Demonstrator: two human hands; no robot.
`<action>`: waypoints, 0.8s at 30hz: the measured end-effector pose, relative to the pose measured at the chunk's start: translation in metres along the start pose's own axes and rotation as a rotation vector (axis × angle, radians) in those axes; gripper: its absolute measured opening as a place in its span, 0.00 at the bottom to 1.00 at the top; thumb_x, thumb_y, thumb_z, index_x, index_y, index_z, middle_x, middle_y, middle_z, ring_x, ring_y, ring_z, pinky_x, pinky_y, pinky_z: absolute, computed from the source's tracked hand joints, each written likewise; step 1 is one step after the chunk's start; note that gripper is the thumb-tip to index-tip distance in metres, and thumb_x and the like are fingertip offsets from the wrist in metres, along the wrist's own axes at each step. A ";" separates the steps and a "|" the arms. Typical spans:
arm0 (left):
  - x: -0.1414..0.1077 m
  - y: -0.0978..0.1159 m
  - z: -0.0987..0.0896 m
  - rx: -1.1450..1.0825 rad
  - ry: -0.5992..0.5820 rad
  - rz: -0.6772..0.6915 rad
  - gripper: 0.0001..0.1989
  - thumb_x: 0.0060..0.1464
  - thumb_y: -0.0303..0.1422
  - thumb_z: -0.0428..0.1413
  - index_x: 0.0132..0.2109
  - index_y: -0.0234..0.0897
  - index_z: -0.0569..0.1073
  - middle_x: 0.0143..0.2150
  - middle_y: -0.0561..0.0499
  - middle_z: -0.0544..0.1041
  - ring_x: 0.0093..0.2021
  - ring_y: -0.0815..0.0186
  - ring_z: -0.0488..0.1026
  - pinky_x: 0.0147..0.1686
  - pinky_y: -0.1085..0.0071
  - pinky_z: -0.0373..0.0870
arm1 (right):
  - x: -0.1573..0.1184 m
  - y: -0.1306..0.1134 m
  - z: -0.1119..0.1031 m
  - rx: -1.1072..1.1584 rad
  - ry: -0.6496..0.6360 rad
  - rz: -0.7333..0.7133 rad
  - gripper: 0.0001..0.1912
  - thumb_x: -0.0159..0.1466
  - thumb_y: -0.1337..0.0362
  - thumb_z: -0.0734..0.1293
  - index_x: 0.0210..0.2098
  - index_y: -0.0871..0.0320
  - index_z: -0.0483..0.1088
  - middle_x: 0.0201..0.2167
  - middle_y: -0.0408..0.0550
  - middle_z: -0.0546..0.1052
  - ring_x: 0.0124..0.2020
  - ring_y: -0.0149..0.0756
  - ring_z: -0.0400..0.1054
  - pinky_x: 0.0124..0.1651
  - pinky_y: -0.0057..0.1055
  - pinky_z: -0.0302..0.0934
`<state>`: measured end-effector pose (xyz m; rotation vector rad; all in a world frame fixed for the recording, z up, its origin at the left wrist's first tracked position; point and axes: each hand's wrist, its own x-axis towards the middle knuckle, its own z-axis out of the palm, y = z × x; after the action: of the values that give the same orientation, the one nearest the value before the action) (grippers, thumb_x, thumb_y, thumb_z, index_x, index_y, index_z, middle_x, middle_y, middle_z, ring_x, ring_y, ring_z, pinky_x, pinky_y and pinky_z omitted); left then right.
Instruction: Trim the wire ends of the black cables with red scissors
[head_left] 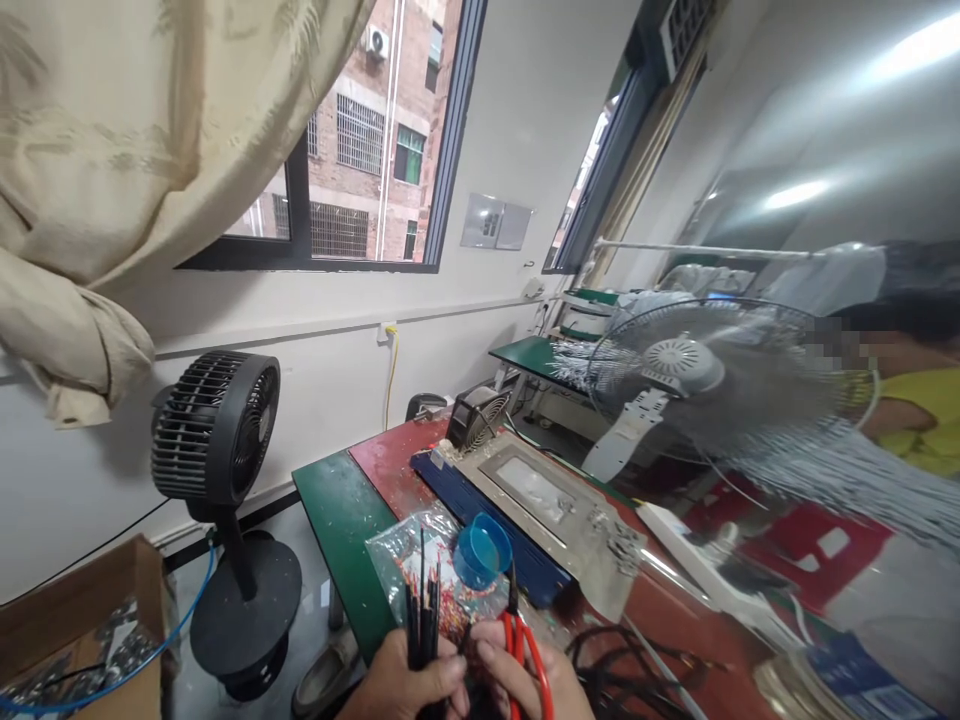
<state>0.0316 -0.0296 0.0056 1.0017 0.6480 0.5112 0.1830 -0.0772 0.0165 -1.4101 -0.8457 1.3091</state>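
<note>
The bundle of black wires [424,620] stands roughly upright in the left hand [401,685], whose fingers are wrapped around it, the tips pointing away at uneven heights. The right hand [510,660] is closed around red-handled pliers [517,635], with its fingertips close to the left's. What lies between the fingertips is too small to tell.

With the ends so uneven, a loose grip could let single wires slide out of the bundle. The pliers' narrow nose points up beside the cup [481,550], just ahead of the right hand; a forward swing could knock it over. The clear plastic bag [382,548] lies just ahead of the left hand, with small coloured bits [448,600] on it; a brushing wrist, or air from a fan, could scatter them.

To the right of the right hand, tangled dark cords [622,660] could catch a handle. Beyond the cup, a blue tray [495,545] and a beige metal panel [525,490] hem in forward reach across the table [337,545]. A black fan [217,430] stands on the floor, left of the left hand; a white fan [682,365] and a person in yellow [919,410] are far right.
</note>
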 end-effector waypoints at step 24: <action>0.000 -0.022 0.001 -0.041 0.142 -0.053 0.26 0.30 0.51 0.63 0.29 0.35 0.65 0.17 0.56 0.69 0.15 0.75 0.60 0.16 0.76 0.51 | 0.004 0.006 -0.002 0.065 0.101 0.037 0.27 0.37 0.45 0.74 0.26 0.62 0.75 0.09 0.39 0.64 0.12 0.26 0.55 0.17 0.25 0.46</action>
<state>0.0342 -0.0397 -0.0133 0.9125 0.7861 0.5506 0.1850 -0.0748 0.0098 -1.4338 -0.7066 1.2712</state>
